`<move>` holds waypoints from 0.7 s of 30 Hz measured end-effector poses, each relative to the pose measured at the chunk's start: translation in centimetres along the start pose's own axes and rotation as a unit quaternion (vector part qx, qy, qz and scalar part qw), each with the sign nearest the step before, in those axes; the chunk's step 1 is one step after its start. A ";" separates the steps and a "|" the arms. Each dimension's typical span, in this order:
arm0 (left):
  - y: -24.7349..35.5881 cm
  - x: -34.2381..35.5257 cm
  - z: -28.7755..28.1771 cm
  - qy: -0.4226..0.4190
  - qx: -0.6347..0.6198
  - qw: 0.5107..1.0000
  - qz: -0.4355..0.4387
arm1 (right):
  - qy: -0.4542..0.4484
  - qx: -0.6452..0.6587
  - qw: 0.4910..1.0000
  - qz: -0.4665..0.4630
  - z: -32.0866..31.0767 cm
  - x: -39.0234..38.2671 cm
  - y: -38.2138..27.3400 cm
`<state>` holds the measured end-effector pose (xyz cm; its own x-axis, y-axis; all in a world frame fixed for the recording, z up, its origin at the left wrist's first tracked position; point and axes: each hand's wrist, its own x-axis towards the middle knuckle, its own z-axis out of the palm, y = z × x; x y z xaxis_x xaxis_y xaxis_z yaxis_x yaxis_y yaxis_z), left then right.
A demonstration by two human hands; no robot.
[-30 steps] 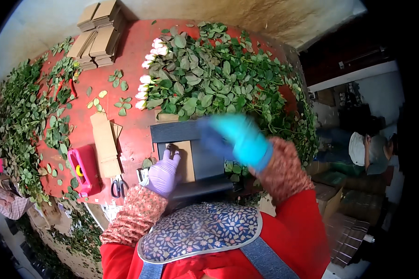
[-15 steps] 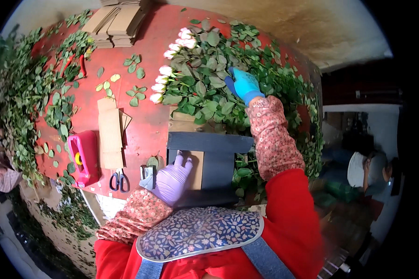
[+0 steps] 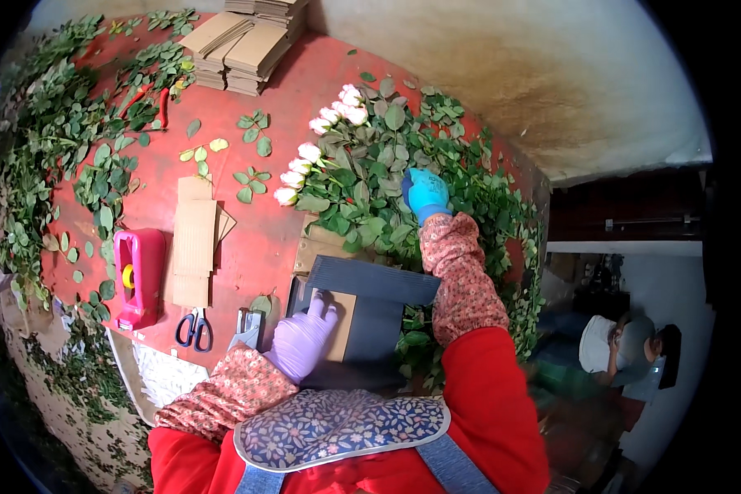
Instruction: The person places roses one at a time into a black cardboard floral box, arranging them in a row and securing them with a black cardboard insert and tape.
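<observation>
My right hand (image 3: 426, 194), in a blue glove, is closed among the leaves of the roses. Its fingers curl round leafy stems, though the stems in its grip are hidden. White roses with pink edges (image 3: 309, 152) lie with their heads to the left and foliage (image 3: 370, 185) to the right. In a purple glove, my left hand (image 3: 306, 339) rests with fingers stretched out on a brown cardboard piece (image 3: 342, 321). That cardboard lies on a black board (image 3: 379, 321) with a raised dark strip, close in front of me. A stapler (image 3: 248, 328) sits beside my left wrist.
Left of my hands are scissors (image 3: 194, 331), corrugated cardboard strips (image 3: 193, 247) and a pink tape dispenser (image 3: 142, 276). Stacked cardboard (image 3: 251, 49) stands at the back. Leaves (image 3: 41, 165) and red-handled cutters (image 3: 164, 107) lie far left. Another person (image 3: 605, 342) is at the right.
My right hand has drawn slightly nearer over the foliage, and its fingers look more curled. The left hand stays on the cardboard. The whole view has shifted a little.
</observation>
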<state>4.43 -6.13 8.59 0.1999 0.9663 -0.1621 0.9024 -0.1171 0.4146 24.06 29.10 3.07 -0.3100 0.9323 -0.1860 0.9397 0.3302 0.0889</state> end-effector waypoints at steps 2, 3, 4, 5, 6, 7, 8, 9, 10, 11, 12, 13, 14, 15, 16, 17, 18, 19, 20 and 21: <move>0.1 0.2 -0.2 0.015 0.003 1.000 0.001 | 0.007 0.004 1.000 0.013 0.1 0.4 0.5; 0.2 0.2 -0.2 0.023 0.006 1.000 0.004 | 0.007 0.013 1.000 0.016 0.4 0.5 1.0; 0.3 -0.2 -0.5 0.030 0.007 0.999 0.008 | 0.005 0.020 1.000 0.019 0.4 0.1 1.4; 0.3 -0.4 -0.2 0.028 0.004 1.000 0.005 | 0.030 0.039 0.999 0.007 1.6 0.2 2.2; 0.2 -0.6 -0.2 0.029 0.002 1.000 0.001 | 0.055 0.053 0.997 -0.005 1.6 -0.6 2.5; 0.3 -0.6 -0.2 0.032 0.001 0.999 0.000 | 0.064 0.071 0.995 -0.014 1.7 -0.7 2.5; 0.2 -0.2 -0.5 0.042 0.003 0.999 0.000 | 0.075 0.087 0.993 -0.021 1.5 -0.8 2.7; 0.0 -0.6 -0.3 0.047 0.002 0.999 -0.013 | 0.035 0.103 0.994 -0.024 -0.9 -1.5 0.5; 0.0 -0.6 -0.3 0.061 0.004 0.998 -0.013 | 0.053 0.086 0.994 -0.037 -2.6 -2.5 0.1; 0.2 -0.8 -0.3 0.073 0.006 0.997 -0.010 | 0.072 0.069 0.994 -0.048 -3.9 -3.5 0.4; 0.4 -1.5 -0.5 0.082 0.008 0.997 -0.005 | 0.078 0.238 0.967 -0.051 -5.0 -5.4 1.2; 0.6 -1.6 -0.6 0.096 0.011 0.995 -0.002 | 0.089 0.397 0.912 -0.048 -6.0 -6.7 2.2; 0.8 -1.6 -0.8 0.114 0.016 0.993 -0.005 | 0.104 0.443 0.889 -0.055 -9.7 -9.5 -0.4; 0.7 -1.7 -0.6 0.125 0.018 0.992 -0.014 | 0.115 0.488 0.863 -0.062 -14.4 -13.4 -3.7; 0.5 -1.7 -0.6 0.139 0.017 0.990 -0.028 | 0.101 0.459 0.876 -0.108 -17.6 -16.6 -5.8; 0.4 -1.7 -0.4 0.140 0.009 0.990 -0.034 | 0.094 0.426 0.888 -0.147 -19.5 -19.9 -6.7; 0.4 -1.5 -0.2 0.139 0.002 0.990 -0.038 | 0.019 0.496 0.830 -0.256 -19.5 -22.2 -6.7; 0.4 -1.4 0.1 0.137 0.019 0.989 -0.054 | -0.029 0.489 0.807 -0.330 -19.3 -23.6 -7.2; 0.2 -1.4 0.9 0.127 0.009 0.990 -0.059 | -0.081 0.481 0.775 -0.401 -19.1 -25.4 -7.9; 0.3 -1.2 1.5 0.118 -0.005 0.992 -0.054 | -0.083 0.403 0.819 -0.399 -18.4 -26.6 -8.9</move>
<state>5.00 -7.66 7.55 0.0067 0.9999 0.0081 0.9097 -0.0094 0.4151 21.31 4.04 25.30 -0.9114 0.4115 -0.0073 0.2580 0.5575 -0.7891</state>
